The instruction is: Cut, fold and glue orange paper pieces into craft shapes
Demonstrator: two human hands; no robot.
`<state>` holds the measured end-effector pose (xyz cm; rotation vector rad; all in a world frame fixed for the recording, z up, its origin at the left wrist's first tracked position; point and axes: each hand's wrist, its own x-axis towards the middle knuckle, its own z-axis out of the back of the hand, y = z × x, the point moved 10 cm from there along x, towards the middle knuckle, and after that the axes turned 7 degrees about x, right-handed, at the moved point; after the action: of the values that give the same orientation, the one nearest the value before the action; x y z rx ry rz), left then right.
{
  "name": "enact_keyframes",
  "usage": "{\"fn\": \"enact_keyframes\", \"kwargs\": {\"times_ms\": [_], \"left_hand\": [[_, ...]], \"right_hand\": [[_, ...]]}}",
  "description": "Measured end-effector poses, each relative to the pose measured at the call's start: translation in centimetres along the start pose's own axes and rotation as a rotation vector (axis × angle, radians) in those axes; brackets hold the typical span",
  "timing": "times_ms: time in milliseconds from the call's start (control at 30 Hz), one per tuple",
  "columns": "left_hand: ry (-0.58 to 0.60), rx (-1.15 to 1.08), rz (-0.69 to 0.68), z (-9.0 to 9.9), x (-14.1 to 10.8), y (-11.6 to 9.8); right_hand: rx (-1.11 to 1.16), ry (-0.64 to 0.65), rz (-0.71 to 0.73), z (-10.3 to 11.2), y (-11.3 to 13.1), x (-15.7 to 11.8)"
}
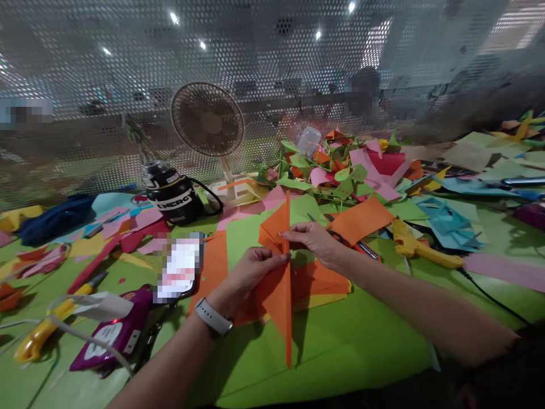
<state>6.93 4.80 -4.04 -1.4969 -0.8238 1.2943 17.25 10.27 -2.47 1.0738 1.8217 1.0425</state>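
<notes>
A folded piece of orange paper (279,307) stands on edge in the middle, long and pointed toward me and away. My left hand (259,267) pinches its left side, thumb and fingers closed on it. From the right, my right hand (310,241) pinches the same paper a little farther up, near an inner fold. Beneath it lie another orange sheet (319,279) and a light green sheet (238,236). Scissors with dark handles lie just behind my right wrist, partly hidden by it. The paper's inner folds are partly covered by my fingers.
A yellow glue gun (419,247) lies at the right, another (51,329) at the left. A phone (181,264), a purple power bank (117,329), a black bottle (174,196) and a fan (208,119) stand or lie left. Coloured paper scraps (336,170) pile up behind.
</notes>
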Motion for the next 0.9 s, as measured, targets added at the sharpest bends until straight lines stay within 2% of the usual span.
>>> {"fn": "enact_keyframes", "kwargs": {"times_ms": [100, 200, 300, 367, 433, 500, 533, 600, 667, 733, 800, 900], "left_hand": [[0.040, 0.033, 0.047, -0.5, -0.4, 0.2], [0.056, 0.056, 0.107, -0.5, -0.7, 0.6], [-0.008, 0.037, 0.127, 0.4, -0.5, 0.5], [-0.079, 0.024, 0.130, 1.3, -0.3, 0.4], [-0.114, 0.029, 0.130, 1.9, -0.1, 0.2], [-0.088, 0.049, 0.110, 1.8, 0.2, 0.0], [-0.071, 0.057, 0.096, 1.7, 0.3, -0.1], [-0.053, 0.056, 0.082, 1.7, 0.5, -0.1], [-0.061, 0.019, 0.094, 1.9, 0.5, 0.2], [-0.075, -0.042, 0.109, 2.2, 0.4, 0.4], [-0.079, -0.102, 0.112, 2.4, 0.3, 0.6], [-0.122, -0.171, 0.147, 3.0, -0.1, 1.0]], "right_hand": [[0.096, -0.139, 0.058, 2.3, 1.5, 1.0], [0.183, -0.268, 0.151, 5.2, 4.5, 1.8], [0.243, -0.326, 0.235, 7.1, 8.2, 1.4], [0.196, -0.330, 0.349, 7.2, 11.0, 0.0], [-0.042, -0.315, 0.575, 6.1, 14.6, -2.4], [-0.446, -0.287, 0.869, 3.1, 18.0, -5.9], [-0.649, -0.267, 0.999, 1.3, 19.0, -7.5], [-0.996, -0.177, 1.159, -2.1, 19.4, -9.5], [-1.220, -0.069, 1.196, -4.1, 18.8, -10.0], [-1.286, -0.017, 1.172, -4.6, 18.3, -9.8], [-1.272, 0.017, 1.102, -4.4, 17.7, -9.0], [-1.306, 0.140, 0.912, -4.3, 15.4, -7.3]]}}
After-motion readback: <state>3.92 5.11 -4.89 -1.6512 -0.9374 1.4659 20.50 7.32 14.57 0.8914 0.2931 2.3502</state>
